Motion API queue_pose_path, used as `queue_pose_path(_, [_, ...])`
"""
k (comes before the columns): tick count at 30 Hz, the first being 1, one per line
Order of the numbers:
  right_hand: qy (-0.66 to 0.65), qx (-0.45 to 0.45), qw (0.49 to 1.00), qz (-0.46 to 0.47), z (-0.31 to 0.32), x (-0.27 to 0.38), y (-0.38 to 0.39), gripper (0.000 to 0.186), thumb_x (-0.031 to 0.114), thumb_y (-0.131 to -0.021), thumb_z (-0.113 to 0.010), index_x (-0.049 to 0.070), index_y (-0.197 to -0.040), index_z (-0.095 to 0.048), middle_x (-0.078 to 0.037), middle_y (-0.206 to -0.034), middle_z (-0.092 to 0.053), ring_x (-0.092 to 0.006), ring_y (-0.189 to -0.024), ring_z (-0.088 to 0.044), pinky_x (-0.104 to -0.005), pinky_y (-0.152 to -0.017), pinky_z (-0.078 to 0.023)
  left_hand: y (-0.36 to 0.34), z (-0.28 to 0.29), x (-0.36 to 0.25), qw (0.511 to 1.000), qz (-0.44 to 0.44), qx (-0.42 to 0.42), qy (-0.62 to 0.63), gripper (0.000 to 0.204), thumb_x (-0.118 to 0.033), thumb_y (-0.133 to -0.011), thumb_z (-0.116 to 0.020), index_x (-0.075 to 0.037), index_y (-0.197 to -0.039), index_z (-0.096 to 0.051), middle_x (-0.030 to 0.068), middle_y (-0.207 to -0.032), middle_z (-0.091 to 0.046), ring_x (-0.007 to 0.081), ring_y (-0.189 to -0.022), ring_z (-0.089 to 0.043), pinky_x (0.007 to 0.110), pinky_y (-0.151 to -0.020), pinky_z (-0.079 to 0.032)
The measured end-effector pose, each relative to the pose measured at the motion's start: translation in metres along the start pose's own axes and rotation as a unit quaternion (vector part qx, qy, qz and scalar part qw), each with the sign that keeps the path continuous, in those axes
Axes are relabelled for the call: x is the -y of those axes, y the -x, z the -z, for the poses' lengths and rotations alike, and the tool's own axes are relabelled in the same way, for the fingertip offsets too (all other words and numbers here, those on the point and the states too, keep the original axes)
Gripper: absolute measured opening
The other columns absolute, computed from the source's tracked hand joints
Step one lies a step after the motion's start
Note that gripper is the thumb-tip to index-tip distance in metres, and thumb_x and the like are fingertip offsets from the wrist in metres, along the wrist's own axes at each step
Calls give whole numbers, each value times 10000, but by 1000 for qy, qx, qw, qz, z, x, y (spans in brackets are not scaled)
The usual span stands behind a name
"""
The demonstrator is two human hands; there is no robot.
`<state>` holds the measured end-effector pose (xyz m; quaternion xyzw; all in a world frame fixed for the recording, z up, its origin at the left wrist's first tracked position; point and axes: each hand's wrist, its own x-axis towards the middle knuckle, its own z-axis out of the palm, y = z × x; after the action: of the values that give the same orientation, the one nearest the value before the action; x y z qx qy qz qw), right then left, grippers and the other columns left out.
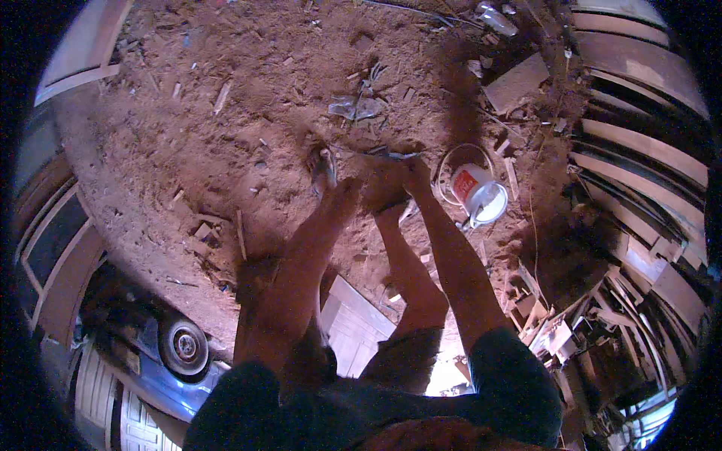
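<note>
Both my forearms reach down toward the sawdust-covered ground, with my bare feet and legs between them. My left hand (346, 193) is at the left edge of a brown, flat, board-like piece (383, 183), in dim light. On the right side of the same piece, my right hand (414, 177) is closed around its edge. Both hands appear to grip it, though shadow hides most of the fingers. A white plastic bucket (482, 197) with a red label and a wire handle stands just right of my right hand. Its inside looks bright white.
Crumpled clear plastic (356, 107) lies ahead on the sawdust. A flat wooden board (517, 83) is at the far right, near a clear bottle (496, 19). Stacked planks (639, 143) line the right side, above scrap wood (553, 334). A blue car (177, 391) stands behind at the left.
</note>
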<state>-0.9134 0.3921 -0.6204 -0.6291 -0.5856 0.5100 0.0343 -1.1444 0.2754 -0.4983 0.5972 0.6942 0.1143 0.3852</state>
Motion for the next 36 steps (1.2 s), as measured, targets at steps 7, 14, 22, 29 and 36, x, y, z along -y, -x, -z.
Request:
queue_pose_path(7, [190, -30, 976, 98, -128, -90, -137, 471, 417, -841, -753, 22, -1082, -664, -138, -929, -739, -308, -926, -697, -428, -920, -504, -52, -37, 45, 997, 47, 3, 64, 276, -242, -1028, -526, -90, -1221, -652, 179, -1192, -672, 335, -1072, -667, 462, -914, -527])
queue_pose_path(14, [127, -48, 990, 26, -175, -100, -151, 488, 463, -823, -771, 46, -1062, -690, -153, -927, -738, -332, -839, -706, -451, -786, -547, -63, -4, 24, 862, 368, -2, 349, 253, -253, -1003, -580, -65, -1138, -684, 199, -1079, -712, 345, -996, -694, 440, -862, -540])
queue_pose_path(22, [157, 2, 985, 68, -168, -93, -158, 487, 493, -816, -777, 49, -1000, -703, -167, -863, -718, -345, -750, -692, -456, -749, -550, -76, -8, 26, 840, 345, -108, 405, 317, -338, -987, -605, -40, -1073, -667, 187, -983, -724, 349, -916, -709, 423, -807, -541])
queue_pose_path(29, [-73, -55, 994, 62, -189, -129, -165, 457, 404, -872, -700, 52, -1160, -658, -172, -960, -704, -299, -842, -681, -439, -747, -551, -86, 13, 25, 833, 300, -103, 453, 352, -354, -1002, -592, -11, -1054, -654, 195, -959, -713, 324, -899, -702, 404, -786, -530])
queue_pose_path(36, [20, 54, 995, 85, -189, 76, -198, 300, 234, -945, -590, 45, -1174, -635, -154, -933, -680, -234, -860, -650, -395, -743, -520, -103, 51, 42, 808, 316, -169, 468, 321, -312, -1014, -586, -8, -1085, -658, 175, -946, -710, 283, -861, -684, 389, -788, -518])
